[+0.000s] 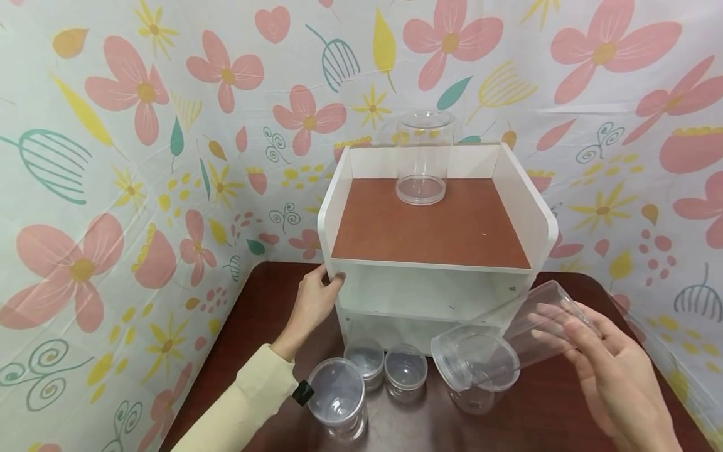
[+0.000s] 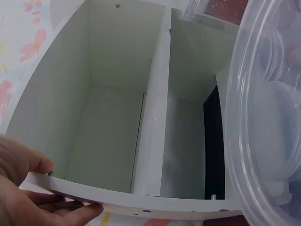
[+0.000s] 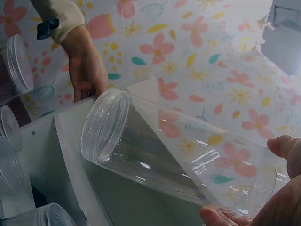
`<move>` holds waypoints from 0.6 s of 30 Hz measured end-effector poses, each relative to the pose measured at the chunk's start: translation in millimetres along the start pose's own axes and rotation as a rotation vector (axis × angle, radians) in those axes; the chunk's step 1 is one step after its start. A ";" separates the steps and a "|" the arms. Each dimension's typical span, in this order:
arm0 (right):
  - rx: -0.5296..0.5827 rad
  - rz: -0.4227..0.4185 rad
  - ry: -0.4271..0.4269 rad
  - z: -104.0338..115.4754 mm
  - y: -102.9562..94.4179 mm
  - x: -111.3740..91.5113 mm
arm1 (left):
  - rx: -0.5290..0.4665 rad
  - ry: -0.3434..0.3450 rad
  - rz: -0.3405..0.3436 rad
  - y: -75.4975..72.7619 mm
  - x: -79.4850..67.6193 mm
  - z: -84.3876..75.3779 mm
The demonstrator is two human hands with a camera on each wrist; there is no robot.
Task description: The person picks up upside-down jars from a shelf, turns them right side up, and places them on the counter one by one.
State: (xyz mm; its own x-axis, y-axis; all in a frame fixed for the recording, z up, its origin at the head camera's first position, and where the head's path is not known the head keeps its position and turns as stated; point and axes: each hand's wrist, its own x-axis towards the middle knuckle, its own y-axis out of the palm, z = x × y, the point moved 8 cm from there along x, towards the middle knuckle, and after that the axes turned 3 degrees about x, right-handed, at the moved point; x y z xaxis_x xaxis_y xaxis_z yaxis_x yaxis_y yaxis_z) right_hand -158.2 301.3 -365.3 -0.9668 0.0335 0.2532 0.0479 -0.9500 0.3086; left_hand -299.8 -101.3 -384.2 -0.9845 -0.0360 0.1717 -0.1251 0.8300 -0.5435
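My left hand [image 1: 313, 301] grips the left side panel of a small white shelf unit [image 1: 390, 289] with a brown top. In the left wrist view, the thumb of that hand [image 2: 28, 188] lies on the inner side and the fingers outside the panel edge. My right hand [image 1: 610, 358] holds a tall clear plastic jar [image 1: 536, 320] near its base, in front of the unit's right side. The jar is tilted, its lidded end [image 3: 106, 125] pointing left. Another clear jar [image 1: 423, 157] stands upright on the brown top [image 1: 429, 232].
Several lidded clear jars stand on the dark red table [image 1: 248, 339] before the unit: a taller one [image 1: 339, 395], two shorter ones, and one [image 1: 477, 400] partly behind the held jar. A flower-patterned cloth [image 1: 169, 125] hangs behind and at both sides.
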 end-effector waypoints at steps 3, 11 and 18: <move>-0.008 0.003 0.027 -2.7 -0.1 -0.8 | 0.000 0.005 0.015 0.2 -0.4 -0.1; 0.003 0.014 0.031 -6.1 1.6 -1.8 | -0.078 -0.036 0.085 -5.3 -12.0 -3.1; -0.003 0.021 0.063 -12.0 1.3 -3.8 | -0.110 -0.077 0.001 -21.7 -41.6 -11.5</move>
State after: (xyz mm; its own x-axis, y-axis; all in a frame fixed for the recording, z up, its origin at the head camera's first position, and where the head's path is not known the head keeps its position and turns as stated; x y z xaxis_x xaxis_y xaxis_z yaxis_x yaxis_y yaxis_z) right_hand -157.5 296.2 -376.8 -0.9795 -0.0055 0.2014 0.0673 -0.9512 0.3013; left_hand -254.8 -111.4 -370.0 -0.9916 -0.0748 0.1052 -0.1145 0.8857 -0.4499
